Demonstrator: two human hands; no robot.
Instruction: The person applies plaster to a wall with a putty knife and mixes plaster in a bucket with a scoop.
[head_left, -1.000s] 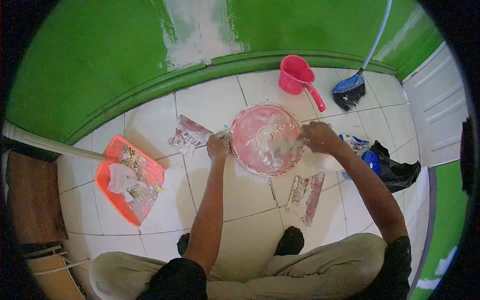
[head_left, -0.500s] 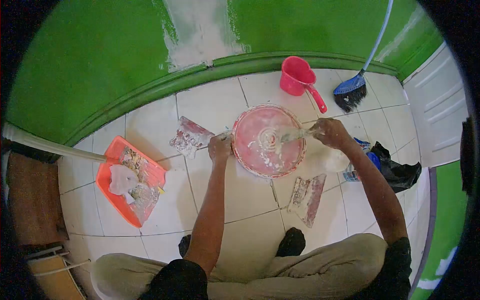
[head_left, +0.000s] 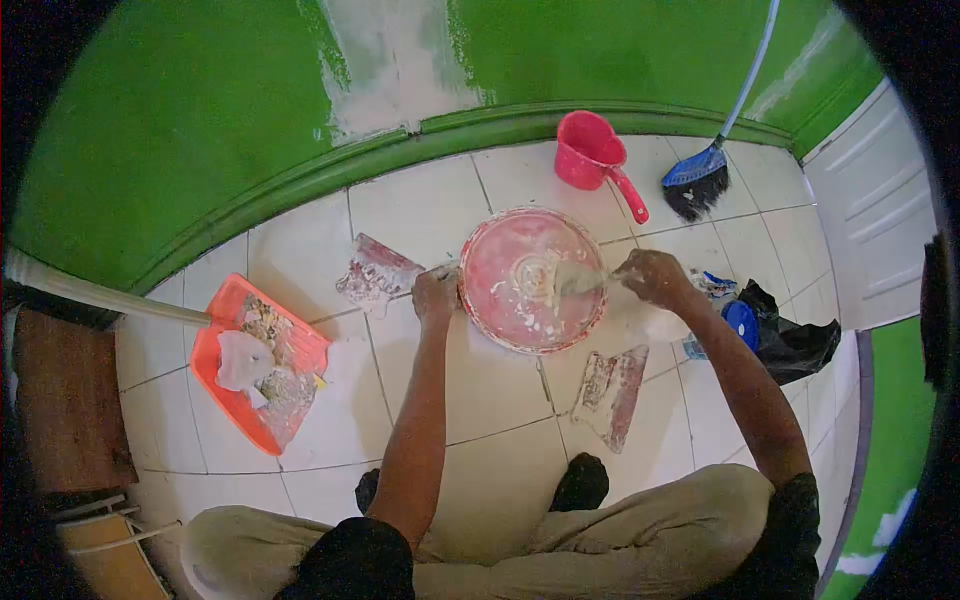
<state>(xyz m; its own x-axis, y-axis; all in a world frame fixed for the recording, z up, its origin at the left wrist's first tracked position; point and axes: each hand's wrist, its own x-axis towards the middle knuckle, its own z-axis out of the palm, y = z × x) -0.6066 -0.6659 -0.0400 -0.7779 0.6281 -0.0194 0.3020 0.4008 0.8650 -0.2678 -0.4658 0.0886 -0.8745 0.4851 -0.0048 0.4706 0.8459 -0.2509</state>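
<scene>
A round pink basin [head_left: 493, 235], its rim smeared with white, sits on the tiled floor before me with patches of white paste [head_left: 540, 322] inside. My left hand [head_left: 437, 293] is closed on the basin's left rim. In my right hand [head_left: 655, 279] is a putty knife [head_left: 580, 280], gripped by the handle, its paste-coated blade over the right half of the basin. Left of my left hand lies a paste-smeared reddish spreader [head_left: 378, 272]. Another such spreader [head_left: 611, 397] rests below the basin, towards my right foot.
An orange dustpan [head_left: 232, 400] holding debris is at the left. Beyond the basin stand a pink dipper [head_left: 590, 155] and a blue broom [head_left: 698, 182]. A black plastic bag [head_left: 800, 340] and a blue lid [head_left: 740, 322] lie beside my right forearm. Behind runs the patched green wall [head_left: 230, 120].
The putty knife's blade has turned and moved slightly within the basin, now showing a broader face. My left hand stays at the rim. The whole view has shifted slightly.
</scene>
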